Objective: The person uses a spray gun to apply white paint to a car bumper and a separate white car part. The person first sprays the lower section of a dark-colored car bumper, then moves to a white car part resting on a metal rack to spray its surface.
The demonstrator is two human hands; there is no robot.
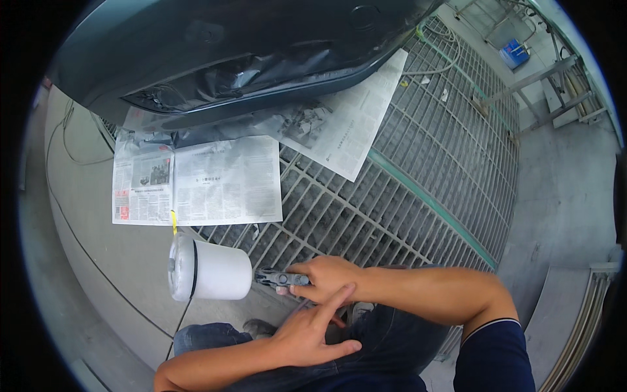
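My right hand is wrapped round a grey-smeared spray gun, held low over the floor grating. The gun's white cylindrical cup points to the left, with a black band round it and a yellow strip sticking up from its far side. My left hand holds nothing. Its fingers are apart, and the index finger lies against my right wrist. Beyond the gun is a dark grey car bumper with black film in its lower opening. Newspaper sheets are spread beneath the bumper.
A metal floor grating with a green strip runs across the middle. Thin hoses trail over the floor at left. A metal stand and a blue can are at the far right.
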